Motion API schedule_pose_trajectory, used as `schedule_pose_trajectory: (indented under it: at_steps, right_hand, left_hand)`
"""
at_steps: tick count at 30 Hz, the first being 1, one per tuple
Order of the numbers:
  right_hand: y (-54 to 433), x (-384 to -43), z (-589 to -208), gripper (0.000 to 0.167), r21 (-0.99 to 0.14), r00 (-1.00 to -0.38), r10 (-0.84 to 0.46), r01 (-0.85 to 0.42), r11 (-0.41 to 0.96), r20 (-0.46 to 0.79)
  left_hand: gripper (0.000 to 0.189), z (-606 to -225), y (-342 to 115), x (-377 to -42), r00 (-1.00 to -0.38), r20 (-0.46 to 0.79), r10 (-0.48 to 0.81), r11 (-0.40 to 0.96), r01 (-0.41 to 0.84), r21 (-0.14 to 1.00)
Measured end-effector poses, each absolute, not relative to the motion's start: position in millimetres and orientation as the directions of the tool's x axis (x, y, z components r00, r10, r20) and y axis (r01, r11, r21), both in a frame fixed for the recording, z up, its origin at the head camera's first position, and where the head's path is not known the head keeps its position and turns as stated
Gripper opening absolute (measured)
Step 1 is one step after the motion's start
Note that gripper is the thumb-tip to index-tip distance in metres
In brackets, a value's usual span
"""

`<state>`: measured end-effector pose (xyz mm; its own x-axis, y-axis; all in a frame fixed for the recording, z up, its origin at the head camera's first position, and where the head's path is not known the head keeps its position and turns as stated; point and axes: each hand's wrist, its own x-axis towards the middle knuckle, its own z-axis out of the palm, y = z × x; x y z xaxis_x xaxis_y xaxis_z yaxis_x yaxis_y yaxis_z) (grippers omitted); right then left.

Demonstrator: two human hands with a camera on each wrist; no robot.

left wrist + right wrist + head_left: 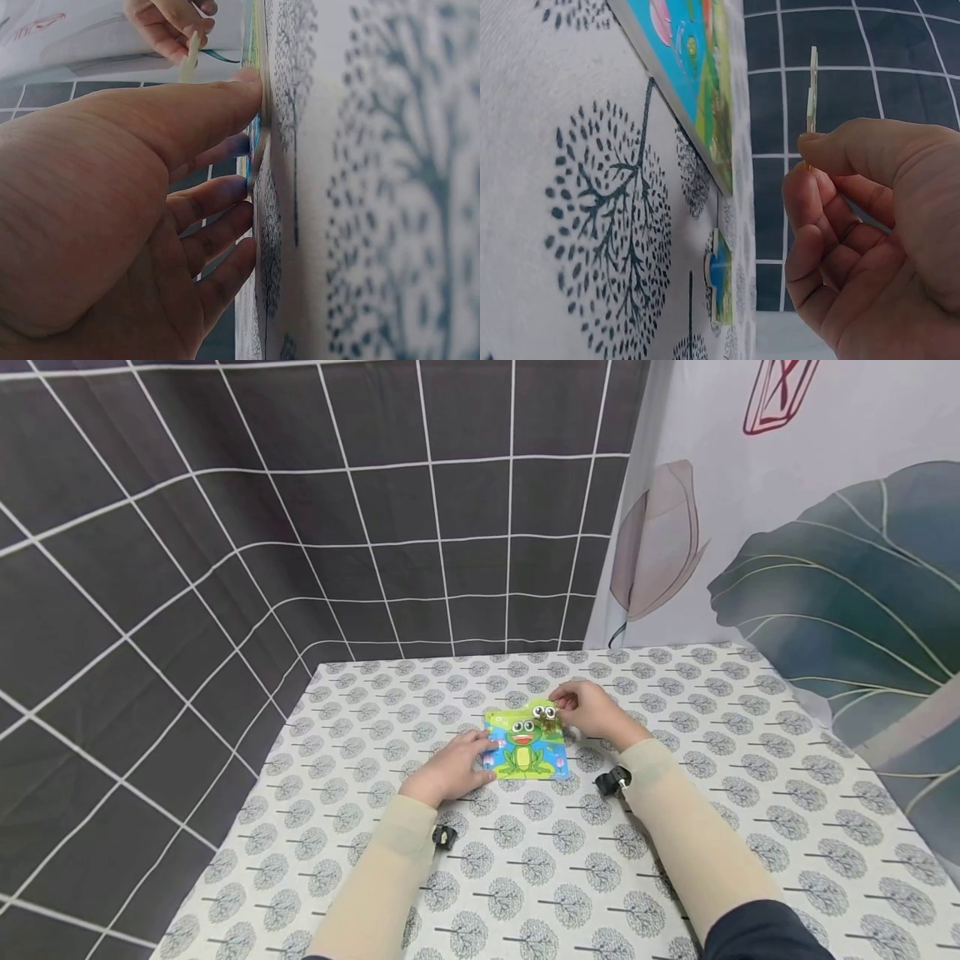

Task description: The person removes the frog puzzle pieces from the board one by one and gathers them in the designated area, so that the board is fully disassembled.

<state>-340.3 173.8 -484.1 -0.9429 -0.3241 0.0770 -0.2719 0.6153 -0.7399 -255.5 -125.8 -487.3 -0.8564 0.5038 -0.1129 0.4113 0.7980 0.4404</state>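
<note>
While the left hand (448, 768) is touching the frog board (525, 762), fingers spread, at the head view's lower centre, the right hand (591, 710) is pinching an eyed piece (544, 712).

The board (525, 764) lies on the table (498, 860). The left hand (450, 767) touches its nine-o'clock edge; the right hand (595, 710) holds a puzzle piece (544, 712) above its one-o'clock corner. A loose piece (721, 279) lies near its two-o'clock side. A curtain (472, 506) hangs behind, at twelve.
</note>
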Motion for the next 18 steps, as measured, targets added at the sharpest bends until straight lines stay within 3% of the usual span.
schedule_pose_trajectory:
  at_steps: [18]
  right_hand:
    - [194,-327,-488,0.026,-0.745,-0.952,-0.283,-0.272,0.609,0.116]
  left_hand:
    - [0.067,-489,-126,-257,-0.860,-0.117,0.497,0.804,0.405,0.436]
